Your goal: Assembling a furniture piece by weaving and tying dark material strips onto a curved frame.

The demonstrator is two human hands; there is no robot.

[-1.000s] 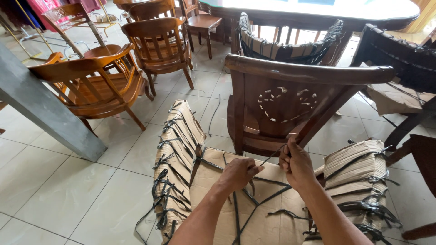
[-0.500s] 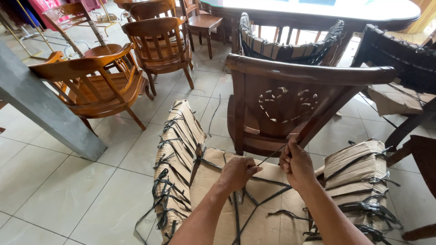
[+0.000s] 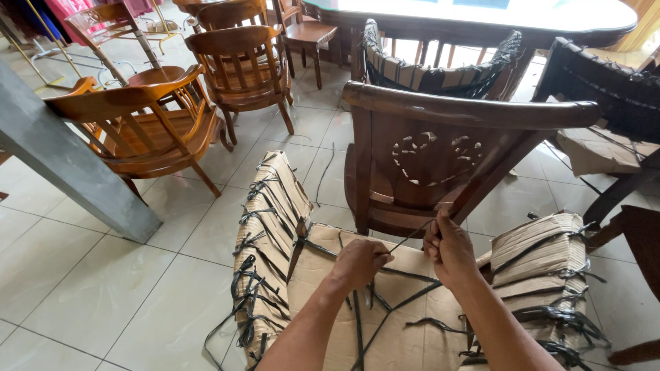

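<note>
Both hands busy on a thin black plastic strapping band (image 3: 405, 240) stretched taut between them, just above the brown cardboard-wrapped chair seat (image 3: 412, 343). Left hand (image 3: 359, 264) curled shut around the near end of the band, knuckles up, resting right on the cardboard. Right hand (image 3: 450, 251) also clenched on the band, a bit higher and farther out, thumb side up, close under the carved dark wooden chair back (image 3: 440, 161).

Handling guess: band looks light, thin, stiff along its length but bendy, probably slick, so a wrap around the fingers or a full fist beats a pinch. Edges likely to bite into skin under a hard pull. Cardboard underneath looks soft and dentable, so tension probably crushes the corners first.

More black straps criss-crossing the seat below the left hand, loose ends trailing. Cardboard-wrapped armrest (image 3: 271, 233) out past the left hand, another wrapped armrest (image 3: 543, 254) beside the right hand, both laced with the same black band.

Containers: none in sight near either hand, nothing to report inside anything. Light wooden slatted armchairs (image 3: 144, 124) well off beyond the left hand on the pale tiled floor (image 3: 82, 288).
</note>
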